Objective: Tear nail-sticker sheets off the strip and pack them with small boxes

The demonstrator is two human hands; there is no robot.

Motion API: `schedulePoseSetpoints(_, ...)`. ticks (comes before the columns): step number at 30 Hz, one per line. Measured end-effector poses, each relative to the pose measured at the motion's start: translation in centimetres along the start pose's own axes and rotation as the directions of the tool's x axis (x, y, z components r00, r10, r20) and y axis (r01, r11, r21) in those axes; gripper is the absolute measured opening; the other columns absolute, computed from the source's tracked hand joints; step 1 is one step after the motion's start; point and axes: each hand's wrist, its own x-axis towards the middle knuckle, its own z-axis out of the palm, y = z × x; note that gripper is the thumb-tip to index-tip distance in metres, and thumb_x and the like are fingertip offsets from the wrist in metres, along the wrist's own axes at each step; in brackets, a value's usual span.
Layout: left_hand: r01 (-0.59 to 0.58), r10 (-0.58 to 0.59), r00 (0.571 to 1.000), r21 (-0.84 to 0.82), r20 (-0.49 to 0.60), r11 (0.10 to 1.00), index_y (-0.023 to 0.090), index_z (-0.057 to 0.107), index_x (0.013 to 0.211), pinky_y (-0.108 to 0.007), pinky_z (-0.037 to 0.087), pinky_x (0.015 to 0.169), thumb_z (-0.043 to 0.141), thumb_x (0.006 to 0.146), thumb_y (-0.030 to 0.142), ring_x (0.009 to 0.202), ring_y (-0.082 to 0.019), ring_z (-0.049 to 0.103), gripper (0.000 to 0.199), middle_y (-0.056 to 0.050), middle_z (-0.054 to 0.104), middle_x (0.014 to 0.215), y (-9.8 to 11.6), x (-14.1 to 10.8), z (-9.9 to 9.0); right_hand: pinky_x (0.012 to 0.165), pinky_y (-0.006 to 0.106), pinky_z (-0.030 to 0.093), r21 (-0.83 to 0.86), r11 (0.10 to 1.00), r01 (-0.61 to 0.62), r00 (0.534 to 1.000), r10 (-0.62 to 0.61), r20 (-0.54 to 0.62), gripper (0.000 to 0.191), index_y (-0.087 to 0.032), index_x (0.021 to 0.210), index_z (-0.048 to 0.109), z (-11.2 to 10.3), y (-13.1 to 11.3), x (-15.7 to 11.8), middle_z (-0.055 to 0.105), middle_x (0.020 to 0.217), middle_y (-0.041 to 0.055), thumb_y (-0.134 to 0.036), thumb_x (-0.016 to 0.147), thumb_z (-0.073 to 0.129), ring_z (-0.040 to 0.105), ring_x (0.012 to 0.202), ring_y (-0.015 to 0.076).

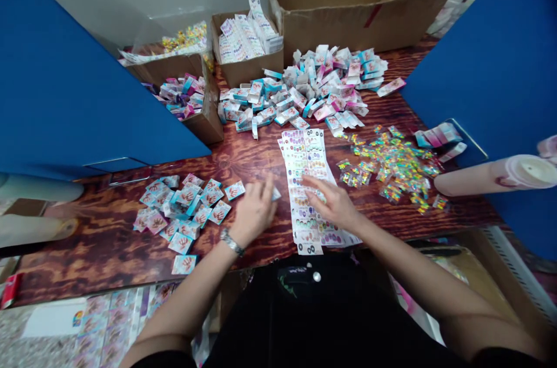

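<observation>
The person's right hand [331,203] lay open and unclenched, its fingertips resting on a fanned stack of white paper nail-sticker sheets [307,182] on a reddish-brown wood-grain table [243,159]. The left hand [255,211], wearing a silver link wristwatch [232,242], curved loosely just left of the stack, beside a small white card [275,194]; whether it gripped that card could not be told. Further left of the stack lay a loose pile of small pink-and-white printed cards [183,208]. Beyond the stack sat a heap of small blue-and-white cardboard boxes [296,95], and to its right a scatter of bright plastic packets [391,168].
</observation>
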Motion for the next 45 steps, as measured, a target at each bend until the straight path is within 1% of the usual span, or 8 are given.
schedulePoseSetpoints(7,0.245,-0.217,0.962,0.182,-0.163,0.952,0.019,0.028,0.150,-0.070,0.019,0.107,0.055,0.088,0.028,0.144,-0.046,0.008,0.068,-0.023,0.009,0.158,-4.6,-0.1,-1.8,0.112,0.057,0.032,-0.368,0.922,0.117,0.966,-0.020,0.256,0.056,-0.021,0.139,0.047,-2.8,10.3,2.4,0.041,0.149,0.0116,-0.040,0.089,0.059,0.033,0.140,0.0334)
schedulePoseSetpoints(15,-0.010,-0.026,0.997,-0.478,-0.068,0.878,0.013,0.050,0.135,-0.055,0.032,0.109,0.056,0.089,0.032,0.138,-0.035,0.035,0.050,-0.022,0.043,0.144,2.7,0.3,1.6,0.110,0.058,0.031,-0.438,0.881,0.179,0.955,-0.050,0.291,0.044,-0.025,0.132,0.054,-1.6,10.6,2.0,0.052,0.140,0.0099,-0.037,0.090,0.059,0.042,0.135,0.0295)
schedulePoseSetpoints(18,0.205,0.021,0.969,-0.844,0.248,0.495,0.014,0.058,0.124,-0.045,0.046,0.098,0.054,0.090,0.044,0.111,-0.027,0.060,0.045,-0.017,0.063,0.120,6.0,0.6,2.2,0.110,0.058,0.032,-0.445,0.879,0.174,0.966,-0.064,0.251,0.033,-0.028,0.124,0.060,-1.7,9.4,1.8,0.061,0.131,0.0060,-0.031,0.092,0.057,0.049,0.129,0.0265)
schedulePoseSetpoints(22,0.692,0.206,0.721,-0.672,0.662,-0.262,0.012,0.064,0.107,-0.035,0.054,0.074,0.050,0.085,0.065,0.083,-0.022,0.068,0.059,-0.015,0.069,0.097,8.2,1.4,2.8,0.100,0.049,0.045,-0.397,0.905,0.154,0.981,-0.092,0.171,0.026,-0.030,0.116,0.066,-3.0,5.7,0.7,0.070,0.115,0.0041,-0.026,0.093,0.053,0.062,0.109,0.0229)
schedulePoseSetpoints(27,0.546,0.101,0.720,-0.470,0.686,-0.694,0.012,0.061,0.105,-0.032,0.055,0.075,0.060,0.087,0.043,0.077,-0.018,0.069,0.035,-0.011,0.070,0.092,7.4,3.7,2.7,0.074,0.030,0.054,-0.095,0.969,0.229,0.920,-0.184,0.346,0.027,-0.025,0.113,0.067,-5.0,-1.5,-1.6,0.073,0.091,0.0039,-0.028,0.097,0.046,0.067,0.082,0.0164)
schedulePoseSetpoints(32,0.453,-0.085,0.791,-0.674,0.606,-0.584,0.014,0.060,0.106,-0.034,0.053,0.076,0.066,0.083,0.039,0.074,-0.019,0.068,0.034,-0.008,0.071,0.091,6.9,4.3,2.2,0.080,0.032,0.056,0.028,0.994,0.101,0.955,-0.105,0.277,0.029,-0.027,0.117,0.065,-5.8,-4.1,-1.3,0.072,0.104,0.0026,-0.026,0.096,0.044,0.069,0.092,0.0171)
schedulePoseSetpoints(40,0.383,0.079,0.922,-0.923,0.380,-0.035,0.014,0.066,0.096,-0.030,0.049,0.081,0.065,0.082,0.051,0.083,-0.018,0.062,0.040,-0.006,0.067,0.089,6.3,2.6,1.1,0.081,0.037,0.055,-0.159,0.986,-0.059,0.991,0.038,-0.130,0.025,-0.025,0.109,0.067,-4.5,-1.4,1.8,0.072,0.099,0.0047,-0.028,0.095,0.046,0.067,0.091,0.0219)
schedulePoseSetpoints(45,0.457,-0.020,0.867,-0.811,0.497,-0.365,0.012,0.065,0.092,-0.032,0.052,0.076,0.067,0.079,0.038,0.075,-0.017,0.062,0.029,-0.005,0.067,0.084,6.6,2.8,1.6,0.088,0.039,0.052,-0.249,0.966,0.066,0.987,-0.100,-0.126,0.027,-0.027,0.116,0.066,-3.2,-2.6,0.5,0.070,0.107,0.0053,-0.024,0.094,0.050,0.065,0.097,0.0214)
